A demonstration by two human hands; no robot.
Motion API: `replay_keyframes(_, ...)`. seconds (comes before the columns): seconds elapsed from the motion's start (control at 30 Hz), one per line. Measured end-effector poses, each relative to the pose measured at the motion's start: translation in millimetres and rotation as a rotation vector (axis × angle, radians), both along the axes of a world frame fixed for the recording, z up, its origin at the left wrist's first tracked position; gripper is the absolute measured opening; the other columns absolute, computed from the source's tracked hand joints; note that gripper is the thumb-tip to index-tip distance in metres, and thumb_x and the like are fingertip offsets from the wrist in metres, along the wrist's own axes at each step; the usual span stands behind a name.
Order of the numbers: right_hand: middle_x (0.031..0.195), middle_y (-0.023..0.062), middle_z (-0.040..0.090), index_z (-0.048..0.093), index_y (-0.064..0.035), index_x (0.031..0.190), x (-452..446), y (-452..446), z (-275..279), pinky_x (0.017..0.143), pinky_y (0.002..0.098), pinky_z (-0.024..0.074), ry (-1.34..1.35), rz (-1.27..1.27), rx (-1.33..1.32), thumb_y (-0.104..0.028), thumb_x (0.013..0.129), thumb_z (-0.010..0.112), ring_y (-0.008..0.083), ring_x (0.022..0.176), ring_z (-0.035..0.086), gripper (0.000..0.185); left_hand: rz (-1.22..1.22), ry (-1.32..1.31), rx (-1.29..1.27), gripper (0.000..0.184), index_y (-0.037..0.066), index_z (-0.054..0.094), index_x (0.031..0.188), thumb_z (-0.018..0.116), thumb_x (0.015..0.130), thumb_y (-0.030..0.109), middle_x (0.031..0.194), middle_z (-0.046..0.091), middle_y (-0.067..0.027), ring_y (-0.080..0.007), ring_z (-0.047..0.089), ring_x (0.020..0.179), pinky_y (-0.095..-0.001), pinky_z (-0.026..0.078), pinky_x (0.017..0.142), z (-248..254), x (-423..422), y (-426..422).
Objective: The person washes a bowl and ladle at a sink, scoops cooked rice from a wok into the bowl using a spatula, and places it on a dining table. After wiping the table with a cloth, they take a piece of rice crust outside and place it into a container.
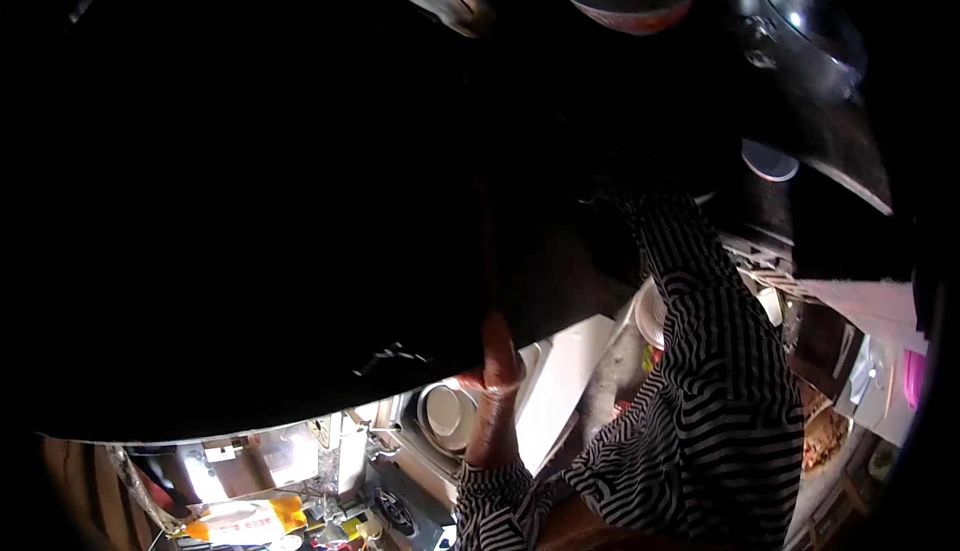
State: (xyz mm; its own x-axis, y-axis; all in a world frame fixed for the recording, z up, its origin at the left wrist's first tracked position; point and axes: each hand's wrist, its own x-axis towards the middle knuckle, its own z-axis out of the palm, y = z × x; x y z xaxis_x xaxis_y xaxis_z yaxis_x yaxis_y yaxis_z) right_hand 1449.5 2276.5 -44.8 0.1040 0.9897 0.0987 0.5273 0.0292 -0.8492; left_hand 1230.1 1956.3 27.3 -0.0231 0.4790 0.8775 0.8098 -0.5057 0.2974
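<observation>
Left hand, dark curve-edged surface, striped sleeve

Red lettering, on an orange-and-white packet, illegible (too blurred)

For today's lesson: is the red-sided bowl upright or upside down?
The bowl is upright: its open mouth shows above its red side.

Looks like kitchen. Bowl with reddish side up top, shiny round dish near, orange packet down low.
</observation>
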Motion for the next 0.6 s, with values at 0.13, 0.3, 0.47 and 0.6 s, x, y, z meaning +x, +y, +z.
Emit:
replay_keyframes(0.13,0.093,0.0133,0.057,0.053,-0.003,0.102,-31.0,36.2,2.5,0.066,0.0325,0.0477,-0.013,0.026,-0.025,-0.027,0.079,0.056,0.0192,0.082,0.057,0.034,-0.053,0.0,-0.004,0.019,0.001,0.062,0.086,0.056,0.073,0.014,0.094,0.056,-0.0156,-0.0267,0.055,0.081,-0.0349,0.043,0.071,-2.9,3.9,-7.2)
replay_keyframes(0.3,0.092,0.0131,0.058,0.053,-0.0029,0.101,-50.1,53.5,2.3,0.065,0.0325,0.0481,-0.026,0.048,-0.046,-0.027,0.078,0.056,0.0191,0.08,0.057,0.033,-0.091,0.019,-0.007,0.017,-0.001,0.061,0.086,0.057,0.071,0.007,0.092,0.057,-0.015,-0.0245,0.055,0.079,-0.0333,0.044,0.072,-6.4,2.1,-7.1)
replay_keyframes(0.47,0.091,0.0129,0.058,0.054,-0.0028,0.1,-53.7,54.4,0.1,0.064,0.0325,0.0486,-0.024,0.068,-0.035,-0.026,0.078,0.056,0.0191,0.079,0.058,0.032,-0.127,0.011,-0.008,0.017,-0.002,0.06,0.086,0.058,0.069,0.0,0.09,0.059,-0.0144,-0.0223,0.056,0.078,-0.0318,0.044,0.073,-11.6,0.1,-5.7)
replay_keyframes(0.6,0.09,0.0128,0.058,0.054,-0.0027,0.099,-45.6,41.3,1.1,0.064,0.0325,0.049,0.017,0.079,-0.011,-0.026,0.078,0.057,0.0191,0.078,0.058,0.032,-0.166,-0.008,0.001,0.019,-0.003,0.059,0.087,0.059,0.068,-0.006,0.089,0.06,-0.0138,-0.0206,0.057,0.077,-0.0305,0.045,0.074,-12.3,-2.0,-2.4)
